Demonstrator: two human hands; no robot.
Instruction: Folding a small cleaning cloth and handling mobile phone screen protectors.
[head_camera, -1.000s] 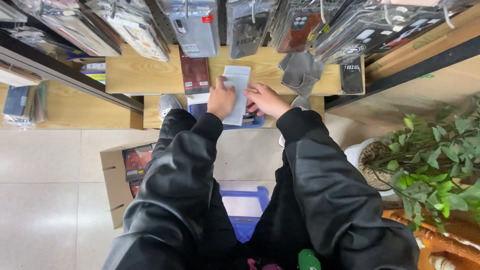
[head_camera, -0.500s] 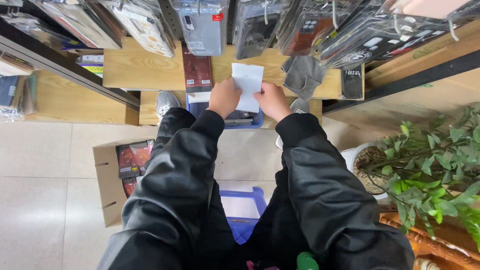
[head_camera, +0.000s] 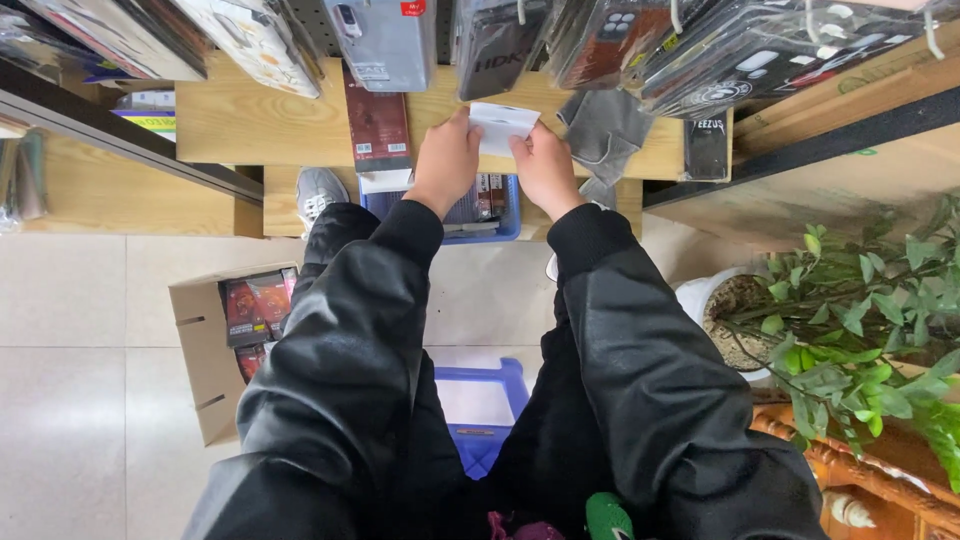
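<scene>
Both hands hold one white flat packet (head_camera: 503, 126) up against the hanging rack. My left hand (head_camera: 446, 160) grips its left edge and my right hand (head_camera: 543, 166) grips its right edge. The top of the packet reaches under a dark hanging phone-case pack (head_camera: 497, 40). Black jacket sleeves cover both arms. Directly beneath my hands sits a blue basket (head_camera: 492, 228) with packaged goods on the lower wooden shelf (head_camera: 250, 130).
Several phone-case packs hang on hooks above, including a grey one (head_camera: 385, 40). A cardboard box (head_camera: 205, 350) with red packs stands on the tiled floor at left. A second blue basket (head_camera: 480, 400) is between my legs. A potted green plant (head_camera: 850, 330) stands at right.
My hands have raised the white packet from near the shelf front up toward the hanging packs. The view has shifted slightly upward with them.
</scene>
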